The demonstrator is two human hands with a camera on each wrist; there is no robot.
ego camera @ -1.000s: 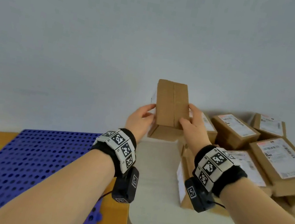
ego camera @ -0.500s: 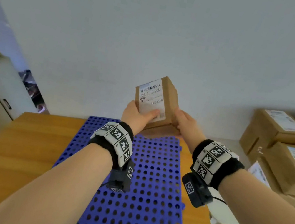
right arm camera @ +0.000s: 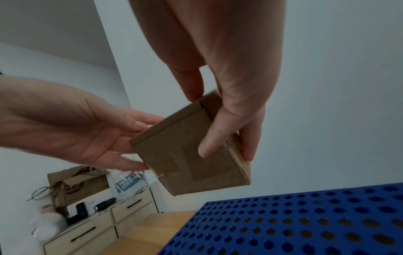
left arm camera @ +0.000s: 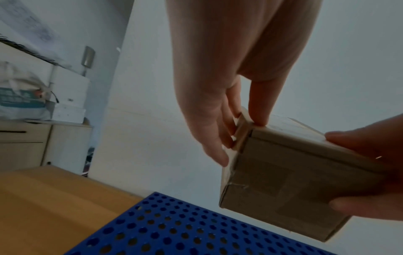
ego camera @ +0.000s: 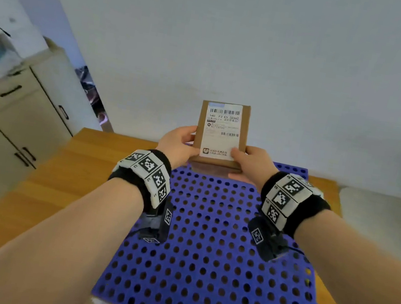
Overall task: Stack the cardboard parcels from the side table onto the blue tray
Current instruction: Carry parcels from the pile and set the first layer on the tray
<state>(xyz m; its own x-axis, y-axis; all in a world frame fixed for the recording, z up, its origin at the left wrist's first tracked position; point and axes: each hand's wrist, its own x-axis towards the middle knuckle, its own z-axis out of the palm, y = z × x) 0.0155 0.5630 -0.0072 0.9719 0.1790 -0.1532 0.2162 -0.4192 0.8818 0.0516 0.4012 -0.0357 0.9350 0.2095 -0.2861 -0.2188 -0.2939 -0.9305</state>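
Cupboards (ego camera: pixel 13 120) stand far off on the left, and they are not part of our job. Next comes our wooden counter (ego camera: pixel 62 176) with the blue tray (ego camera: pixel 202 258) lying flat on it. We see only bare holes on the tray, so we think no parcel sits there yet. Our left hand (ego camera: pixel 177 142) holds the left side of the cardboard parcel (ego camera: pixel 221 134), with its thumb on top and its fingers (left arm camera: pixel 218 138) curled along the side flap. The parcel is up in the air, over the far part of the tray, and it does not touch the tray. Its white label faces us. Our right hand (ego camera: pixel 250 163) grips the right side, with its thumb on the label and its fingers (right arm camera: pixel 218 134) wrapped under the bottom. So we judge the job has only just begun. We have carried one parcel over, but we must put it down. At the far right edge we see a brown corner that may be another parcel, though we cannot tell how many more wait.
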